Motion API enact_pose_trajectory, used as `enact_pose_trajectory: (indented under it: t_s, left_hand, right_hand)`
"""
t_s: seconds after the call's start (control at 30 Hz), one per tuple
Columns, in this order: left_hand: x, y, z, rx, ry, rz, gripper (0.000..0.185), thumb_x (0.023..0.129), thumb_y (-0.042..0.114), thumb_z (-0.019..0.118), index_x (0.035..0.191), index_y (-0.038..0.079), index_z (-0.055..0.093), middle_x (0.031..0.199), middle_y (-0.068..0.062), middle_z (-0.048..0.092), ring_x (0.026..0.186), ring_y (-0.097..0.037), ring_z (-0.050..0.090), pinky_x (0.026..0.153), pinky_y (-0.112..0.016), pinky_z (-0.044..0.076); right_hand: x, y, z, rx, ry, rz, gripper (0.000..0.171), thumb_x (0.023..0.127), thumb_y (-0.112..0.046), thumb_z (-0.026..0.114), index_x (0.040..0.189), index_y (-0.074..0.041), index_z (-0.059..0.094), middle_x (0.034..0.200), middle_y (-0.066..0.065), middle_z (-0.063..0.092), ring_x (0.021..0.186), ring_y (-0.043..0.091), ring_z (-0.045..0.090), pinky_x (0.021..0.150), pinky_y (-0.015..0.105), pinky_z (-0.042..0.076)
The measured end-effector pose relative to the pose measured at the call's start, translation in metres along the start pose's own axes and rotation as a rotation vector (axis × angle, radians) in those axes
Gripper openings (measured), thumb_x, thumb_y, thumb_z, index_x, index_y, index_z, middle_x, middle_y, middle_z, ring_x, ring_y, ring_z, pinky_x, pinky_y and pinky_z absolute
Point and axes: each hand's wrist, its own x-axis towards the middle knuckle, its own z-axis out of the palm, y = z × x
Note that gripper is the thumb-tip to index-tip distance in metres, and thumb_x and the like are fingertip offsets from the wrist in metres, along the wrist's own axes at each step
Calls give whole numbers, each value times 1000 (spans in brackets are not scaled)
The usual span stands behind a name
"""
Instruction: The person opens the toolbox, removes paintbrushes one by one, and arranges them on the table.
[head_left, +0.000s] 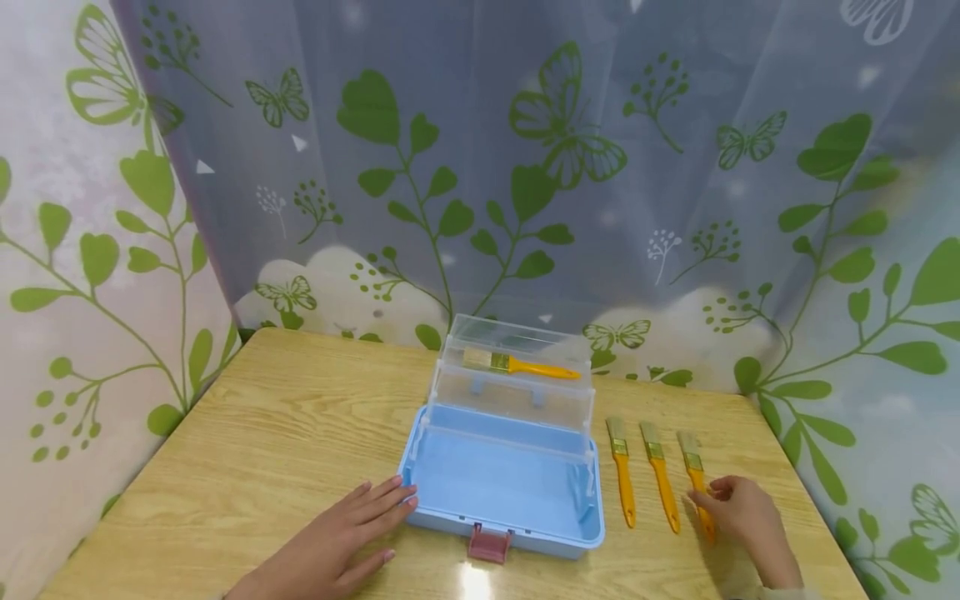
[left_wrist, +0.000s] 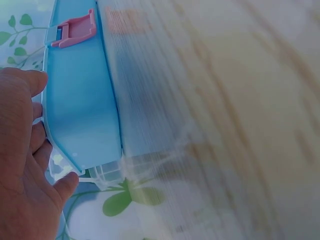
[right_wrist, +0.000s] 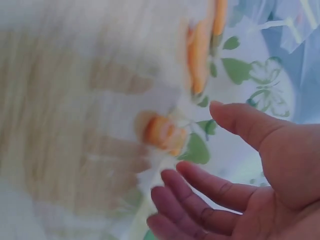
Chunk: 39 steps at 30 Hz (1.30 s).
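A light blue box (head_left: 495, 487) with a pink latch (head_left: 489, 543) stands on the table, its clear trays raised at the back. One paintbrush (head_left: 542, 367) with an orange handle lies in the upper tray. My left hand (head_left: 341, 533) rests fingers straight at the box's left front corner; the left wrist view shows this hand (left_wrist: 25, 150) beside the blue wall. Right of the box lie three more brushes, the left one (head_left: 626, 492), the middle one (head_left: 664, 496) and the right one (head_left: 693, 471). Over the right brush's handle is my right hand (head_left: 746, 517), thumb and fingers apart in the right wrist view.
The wooden table (head_left: 300, 417) reaches back to a curtain (head_left: 480, 167) printed with green leaves and butterflies, which also hangs along both sides. A clear lid (head_left: 517, 333) stands up behind the trays.
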Motion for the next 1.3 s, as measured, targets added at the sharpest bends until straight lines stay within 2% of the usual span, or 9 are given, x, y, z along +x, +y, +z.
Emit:
enact_pose_trajectory:
  t_s: [0.2, 0.37, 0.5, 0.73, 0.83, 0.97, 1.07, 1.23, 1.3]
  left_hand:
    - [0, 1, -1, -5, 2, -4, 65, 102, 29, 63, 157, 7, 39, 161, -9, 42, 152, -23, 32, 126, -20, -1]
    - [0, 1, -1, 5, 13, -4, 64, 102, 29, 63, 157, 8, 39, 162, -7, 40, 149, -26, 37, 126, -21, 0]
    - [0, 2, -1, -2, 9, -6, 64, 102, 28, 63, 158, 8, 38, 160, -10, 43, 151, -24, 34, 126, -20, -1]
    - [0, 1, 0, -1, 10, -3, 66, 100, 27, 66, 158, 8, 38, 159, -9, 44, 150, -23, 34, 126, -19, -1]
    - [0, 1, 1, 6, 12, -1, 68, 99, 26, 67, 158, 9, 38, 160, -9, 43, 150, -24, 36, 126, -20, -1]
    - [0, 1, 1, 14, 9, -3, 68, 100, 27, 66, 158, 9, 37, 160, -9, 43, 149, -26, 37, 126, -21, -1]
    - [0, 2, -1, 6, 2, -12, 67, 100, 27, 66, 158, 10, 37, 160, -9, 44, 149, -26, 37, 126, -20, -2]
    - [0, 4, -3, 2, -17, -32, 69, 98, 25, 68, 158, 11, 38, 160, -8, 43, 149, -26, 37, 125, -19, -2]
    - [0, 4, -3, 3, -23, -39, 68, 99, 26, 68, 158, 11, 38, 160, -8, 43, 149, -26, 37, 125, -18, -2]
  right_hand:
    - [-8, -13, -4, -15, -42, -52, 82, 100, -48, 60, 139, 22, 41, 138, 47, 45, 119, 61, 51, 90, 63, 52]
    - [-15, -33, -9, 42, -76, -111, 92, 103, -47, 56, 150, 23, 20, 150, 49, 23, 134, 65, 31, 104, 72, 39]
    - [-23, -49, -11, 101, -54, -180, 94, 103, -48, 57, 153, 20, 14, 155, 47, 16, 139, 66, 21, 108, 76, 30]
    - [-26, -76, -8, 232, 105, -375, 80, 101, -34, 65, 158, 6, 25, 158, 36, 28, 140, 60, 29, 107, 74, 34]
    - [-23, -87, -6, 317, 199, -482, 69, 100, -22, 67, 155, 2, 34, 156, 30, 39, 140, 51, 39, 117, 40, 41]
    - [-14, -102, -2, 475, 291, -654, 57, 95, -1, 69, 148, 4, 47, 148, 22, 52, 137, 15, 52, 103, 4, 36]
    - [-3, -113, -1, 658, 266, -768, 56, 91, 12, 67, 144, 8, 50, 143, 14, 59, 130, 1, 55, 105, 12, 43]
    - [19, -131, -2, 971, 117, -842, 55, 89, 19, 64, 141, 15, 48, 138, 12, 64, 127, 15, 63, 104, 27, 50]
    - [27, -138, -2, 1041, 73, -850, 55, 89, 19, 64, 141, 15, 48, 138, 12, 65, 126, 18, 64, 104, 30, 50]
